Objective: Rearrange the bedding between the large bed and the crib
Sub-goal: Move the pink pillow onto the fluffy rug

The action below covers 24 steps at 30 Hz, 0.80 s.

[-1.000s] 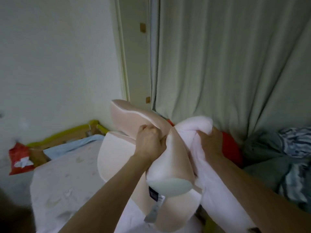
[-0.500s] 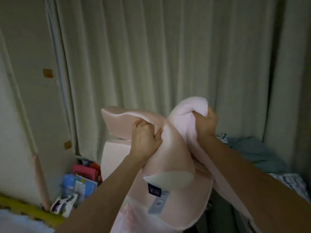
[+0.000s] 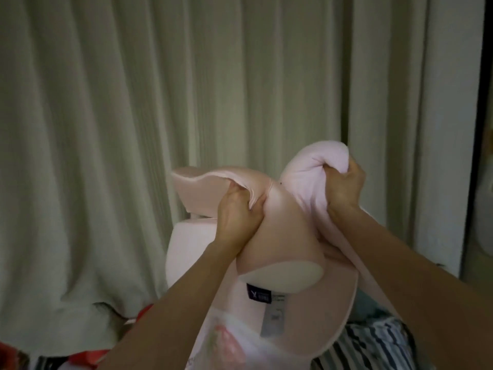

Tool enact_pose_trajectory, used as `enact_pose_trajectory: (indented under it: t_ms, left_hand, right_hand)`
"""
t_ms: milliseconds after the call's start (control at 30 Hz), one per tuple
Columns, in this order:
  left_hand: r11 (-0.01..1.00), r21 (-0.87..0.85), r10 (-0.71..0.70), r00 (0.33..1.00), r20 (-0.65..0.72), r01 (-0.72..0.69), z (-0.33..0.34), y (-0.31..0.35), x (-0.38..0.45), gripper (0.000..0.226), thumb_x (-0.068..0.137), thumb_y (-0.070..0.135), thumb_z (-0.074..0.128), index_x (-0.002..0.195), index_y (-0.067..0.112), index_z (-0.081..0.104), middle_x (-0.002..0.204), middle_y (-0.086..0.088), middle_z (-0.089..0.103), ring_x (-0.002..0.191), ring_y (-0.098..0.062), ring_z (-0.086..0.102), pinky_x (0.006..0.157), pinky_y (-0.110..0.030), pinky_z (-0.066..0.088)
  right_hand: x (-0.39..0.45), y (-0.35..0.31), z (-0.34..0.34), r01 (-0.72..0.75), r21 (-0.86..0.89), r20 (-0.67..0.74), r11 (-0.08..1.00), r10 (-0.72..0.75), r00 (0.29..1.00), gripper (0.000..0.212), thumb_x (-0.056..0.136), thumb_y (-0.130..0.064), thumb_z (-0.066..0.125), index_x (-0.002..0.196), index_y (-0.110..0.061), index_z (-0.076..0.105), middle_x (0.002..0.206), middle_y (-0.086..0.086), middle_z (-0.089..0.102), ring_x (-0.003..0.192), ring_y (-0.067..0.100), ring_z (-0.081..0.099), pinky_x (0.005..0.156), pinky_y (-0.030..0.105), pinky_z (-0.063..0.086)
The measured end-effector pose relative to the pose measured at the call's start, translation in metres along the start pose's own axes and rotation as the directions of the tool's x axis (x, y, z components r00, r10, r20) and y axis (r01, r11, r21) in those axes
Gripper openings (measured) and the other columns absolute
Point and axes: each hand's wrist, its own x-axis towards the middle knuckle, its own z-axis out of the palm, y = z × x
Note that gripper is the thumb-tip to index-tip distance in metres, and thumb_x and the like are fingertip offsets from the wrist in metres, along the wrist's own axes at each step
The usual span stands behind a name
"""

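I hold a bundle of pink bedding up in front of the curtain. My left hand (image 3: 237, 209) is clenched on a peach-pink foam pillow (image 3: 282, 244) with a dark label and a white tag hanging under it. My right hand (image 3: 344, 186) grips a pale pink soft blanket (image 3: 312, 162) bunched over the fist, its length trailing down along my right forearm. A second pale pink cushion piece (image 3: 186, 252) hangs behind the pillow. Neither bed nor crib shows clearly.
A pale green pleated curtain (image 3: 120, 129) fills the background. Striped dark-and-white bedding (image 3: 373, 343) lies at the lower right. Red items (image 3: 88, 356) sit low at the left under the curtain hem. A dark vertical edge (image 3: 472, 129) stands at the far right.
The view has swung right, from the wall corner and mattress to the curtain. Both hands keep their hold, and the bundle has been carried rightward, over the striped bedding.
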Motion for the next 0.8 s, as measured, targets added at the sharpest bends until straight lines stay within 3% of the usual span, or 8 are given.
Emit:
enact_pose_trajectory:
  t_ms: [133, 200, 233, 333, 533, 667, 733, 800]
  left_hand:
    - [0.990, -0.060, -0.119, 0.982, 0.150, 0.129, 0.081, -0.033, -0.033, 0.023, 0.089, 0.022, 0.063, 0.080, 0.003, 0.053, 0.066, 0.001, 0.054, 0.056, -0.016, 0.049, 0.055, -0.016, 0.030]
    - [0.964, -0.007, -0.252, 0.928, 0.273, 0.264, 0.124, -0.059, -0.064, 0.033, 0.091, 0.030, 0.060, 0.072, 0.009, 0.043, 0.057, 0.007, 0.042, 0.050, -0.005, 0.038, 0.053, -0.017, 0.031]
    - [0.946, 0.069, -0.322, 0.888, 0.329, 0.317, 0.135, -0.069, -0.078, 0.039, 0.093, 0.034, 0.057, 0.066, 0.010, 0.041, 0.056, 0.006, 0.040, 0.050, -0.004, 0.036, 0.054, -0.020, 0.032]
    - [0.852, 0.143, -0.513, 0.752, 0.414, 0.503, 0.156, -0.087, -0.107, 0.051, 0.094, 0.037, 0.054, 0.054, 0.013, 0.035, 0.052, 0.000, 0.039, 0.049, -0.011, 0.035, 0.056, -0.031, 0.034]
    - [0.726, -0.013, -0.617, 0.660, 0.429, 0.688, 0.162, -0.089, -0.131, 0.060, 0.090, 0.037, 0.062, 0.046, 0.011, 0.031, 0.046, -0.005, 0.037, 0.048, -0.016, 0.035, 0.054, -0.031, 0.030]
    - [0.441, -0.125, -0.775, 0.448, 0.447, 0.889, 0.142, -0.093, -0.160, 0.049, 0.090, 0.042, 0.059, 0.072, -0.003, 0.062, 0.066, -0.012, 0.060, 0.059, -0.016, 0.051, 0.052, -0.021, 0.039]
    - [0.439, -0.119, -0.782, 0.444, 0.438, 0.891, 0.136, -0.089, -0.172, 0.039, 0.092, 0.039, 0.058, 0.082, 0.001, 0.061, 0.074, -0.004, 0.059, 0.069, -0.016, 0.055, 0.052, -0.016, 0.037]
    - [0.465, -0.153, -0.751, 0.480, 0.453, 0.872, 0.131, -0.083, -0.180, 0.032, 0.090, 0.039, 0.060, 0.096, 0.007, 0.059, 0.087, 0.001, 0.061, 0.082, -0.016, 0.059, 0.064, -0.016, 0.040]
  right_hand:
    - [0.037, 0.106, -0.068, -0.271, -0.440, -0.170, 0.856, 0.217, 0.961, 0.026, 0.093, -0.014, 0.046, 0.108, -0.016, 0.068, 0.107, 0.002, 0.067, 0.105, 0.016, 0.061, 0.092, 0.030, 0.047]
    - [0.032, 0.154, -0.112, -0.618, -0.721, -0.507, 0.315, 0.368, 0.779, 0.034, 0.098, -0.013, 0.044, 0.124, -0.025, 0.062, 0.120, -0.002, 0.065, 0.111, 0.014, 0.060, 0.096, 0.029, 0.046]
    - [0.016, 0.169, -0.125, -0.573, -0.802, -0.468, 0.167, 0.419, 0.778, 0.038, 0.095, -0.019, 0.053, 0.133, -0.021, 0.054, 0.130, 0.005, 0.059, 0.119, 0.020, 0.055, 0.101, 0.037, 0.043]
    - [-0.044, 0.189, -0.153, -0.218, -0.937, 0.001, 0.272, 0.629, 0.778, 0.068, 0.085, -0.036, 0.067, 0.140, -0.007, 0.040, 0.141, 0.018, 0.043, 0.130, 0.034, 0.042, 0.109, 0.047, 0.034]
    - [-0.070, 0.179, -0.147, -0.001, -0.950, 0.234, 0.314, 0.712, 0.662, 0.047, 0.102, -0.033, 0.037, 0.143, -0.010, 0.039, 0.145, 0.004, 0.039, 0.136, 0.019, 0.033, 0.109, 0.025, 0.010]
    - [-0.077, 0.170, -0.134, -0.088, -0.928, 0.199, 0.363, 0.680, 0.706, 0.049, 0.095, -0.050, 0.042, 0.125, -0.014, 0.057, 0.128, 0.002, 0.056, 0.115, 0.017, 0.051, 0.108, 0.025, 0.026]
    - [-0.085, 0.169, -0.119, -0.234, -0.857, 0.241, 0.459, 0.758, 0.606, 0.057, 0.088, -0.061, 0.049, 0.125, -0.019, 0.055, 0.134, 0.006, 0.054, 0.122, 0.022, 0.051, 0.112, 0.037, 0.030]
    - [-0.097, 0.165, -0.095, -0.433, -0.770, 0.244, 0.468, 0.844, 0.478, 0.094, 0.070, -0.071, 0.063, 0.142, -0.016, 0.038, 0.144, 0.008, 0.044, 0.130, 0.026, 0.045, 0.111, 0.042, 0.032]
